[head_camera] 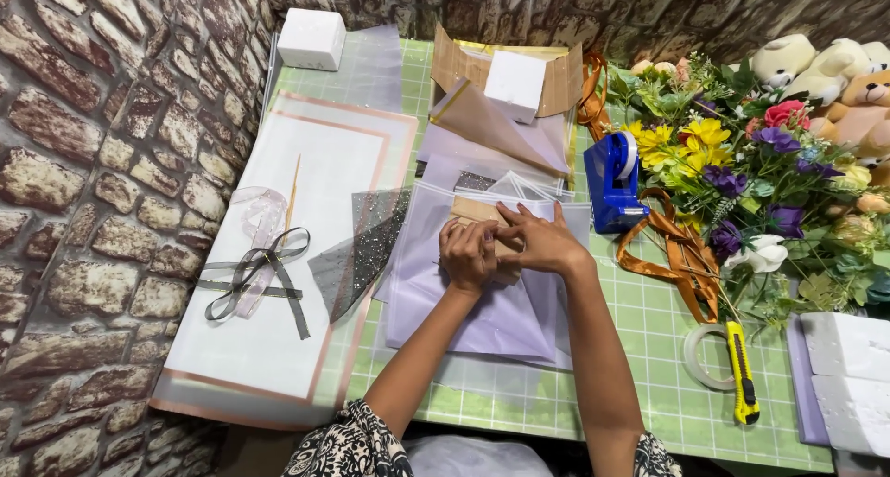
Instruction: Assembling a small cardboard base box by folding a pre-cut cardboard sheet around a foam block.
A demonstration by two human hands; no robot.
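Left hand [468,253] and right hand [542,241] both pinch a small tan cardboard piece [476,210] over lilac tissue sheets [482,315] on the green gridded counter [649,347], near a blue tape dispenser [612,182].

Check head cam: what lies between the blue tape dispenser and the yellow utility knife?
An orange ribbon, on the green mat between tape dispenser and utility knife.

A florist's or gift-wrapping craft bench: a green gridded cutting mat [649,347] against brick-patterned walls [83,162], wrapping sheets [306,162] left, artificial flowers [732,162], teddy bears [816,69], tape dispenser [612,180] and foam blocks [312,38] right and far.
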